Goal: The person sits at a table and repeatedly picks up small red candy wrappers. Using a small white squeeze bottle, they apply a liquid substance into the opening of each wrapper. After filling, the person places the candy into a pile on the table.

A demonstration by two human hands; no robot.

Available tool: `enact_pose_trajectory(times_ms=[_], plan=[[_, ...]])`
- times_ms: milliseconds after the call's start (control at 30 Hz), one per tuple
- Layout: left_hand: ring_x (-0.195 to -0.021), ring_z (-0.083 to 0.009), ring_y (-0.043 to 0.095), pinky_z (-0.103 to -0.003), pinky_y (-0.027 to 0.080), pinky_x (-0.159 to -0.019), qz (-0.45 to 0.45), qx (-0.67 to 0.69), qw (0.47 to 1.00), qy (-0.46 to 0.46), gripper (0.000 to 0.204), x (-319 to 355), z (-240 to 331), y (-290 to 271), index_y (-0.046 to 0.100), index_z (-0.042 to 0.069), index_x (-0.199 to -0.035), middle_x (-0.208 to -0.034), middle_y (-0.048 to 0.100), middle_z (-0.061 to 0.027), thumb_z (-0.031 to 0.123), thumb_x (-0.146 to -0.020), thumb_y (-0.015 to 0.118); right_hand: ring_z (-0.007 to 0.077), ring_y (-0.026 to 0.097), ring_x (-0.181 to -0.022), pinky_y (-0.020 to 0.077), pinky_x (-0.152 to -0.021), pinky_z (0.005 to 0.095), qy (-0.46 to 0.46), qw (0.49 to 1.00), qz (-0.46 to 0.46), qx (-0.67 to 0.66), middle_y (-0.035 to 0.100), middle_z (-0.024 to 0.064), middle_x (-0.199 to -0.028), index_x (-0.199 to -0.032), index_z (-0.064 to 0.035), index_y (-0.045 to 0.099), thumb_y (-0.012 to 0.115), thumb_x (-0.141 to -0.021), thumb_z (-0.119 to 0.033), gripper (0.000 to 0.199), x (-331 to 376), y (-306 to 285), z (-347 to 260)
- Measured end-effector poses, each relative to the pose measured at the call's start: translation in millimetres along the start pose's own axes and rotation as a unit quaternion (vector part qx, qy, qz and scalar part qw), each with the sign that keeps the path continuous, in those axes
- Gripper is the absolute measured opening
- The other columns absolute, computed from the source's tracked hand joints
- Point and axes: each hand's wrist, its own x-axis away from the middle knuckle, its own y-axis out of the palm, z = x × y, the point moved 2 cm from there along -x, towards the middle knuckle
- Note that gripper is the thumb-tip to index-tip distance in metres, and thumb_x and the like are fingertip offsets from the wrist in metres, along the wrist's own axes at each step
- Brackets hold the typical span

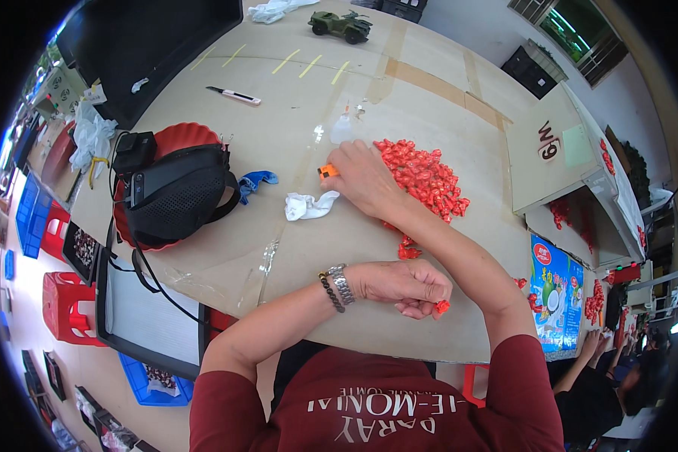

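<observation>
My left hand (401,288), with a watch and a beaded bracelet at its wrist, is closed near the table's front edge. A small red plastic-looking piece (442,306) is pinched in its fingers. Farther out, my right hand (365,177) is closed around a small orange object with a black part (328,172); most of it is hidden by the hand. Just right of this hand lies a heap of small glossy red pieces (426,175), some of them under my right forearm. A crumpled white cloth (310,206) rests left of the right hand.
At the left, a black mesh bag (177,192) sits on a red scalloped tray (184,135). A utility knife (235,96), a clear small bottle (342,128) and a green toy vehicle (340,28) stand or lie farther back. An open-fronted box (580,158) occupies the right side.
</observation>
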Motion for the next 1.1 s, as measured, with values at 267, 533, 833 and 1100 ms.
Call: enact_pose_trajectory(times_ms=[267,533,833,1100], plan=[[-0.052,-0.0047,0.046,-0.019,0.032,-0.046,0.011,-0.008,1.0,0.014,0.038,2.8,4.7,-0.6,0.059,0.005,-0.085,-0.073,0.06,-0.0016,0.042,-0.095,0.055,0.0275,0.054,-0.092,0.0421,-0.083,0.0405,0.242,0.943,0.179,-0.146,0.061,0.013,-0.096,-0.097,-0.002,0.06,0.07,-0.078,-0.024,0.03,-28.0,-19.7,33.5],[-0.051,-0.0038,0.045,-0.018,0.03,-0.045,-0.047,-0.031,0.998,-0.002,0.039,6.6,3.3,4.5,0.059,0.005,-0.084,-0.075,0.061,-0.0028,0.042,-0.095,0.054,0.0314,0.064,-0.099,0.0507,-0.081,0.0397,0.287,0.918,0.059,-0.266,0.061,0.0209,-0.115,-0.11,0.0,0.054,0.07,-0.077,-0.017,0.04,-47.1,24.9,61.4],[-0.05,-0.0038,0.045,-0.019,0.03,-0.044,-0.044,-0.035,0.998,0.008,0.039,7.1,0.7,3.6,0.06,0.005,-0.083,-0.074,0.061,-0.0028,0.041,-0.096,0.053,0.0303,0.06,-0.088,0.0505,-0.07,0.0369,-0.022,0.994,0.061,-0.089,0.058,0.0118,-0.096,-0.106,-0.0022,0.058,0.061,-0.078,0.005,0.029,-31.3,1.8,-6.3],[-0.051,-0.0042,0.046,-0.019,0.031,-0.044,-0.04,-0.034,0.999,0.01,0.039,4.6,-3.1,0.0,0.06,0.005,-0.084,-0.077,0.062,-0.0043,0.041,-0.096,0.053,0.0268,0.059,-0.086,0.0509,-0.073,0.0372,-0.113,0.99,0.086,0.007,0.058,0.0093,-0.09,-0.096,-0.0014,0.061,0.068,-0.069,0.006,0.029,-31.5,-0.2,-19.1]])
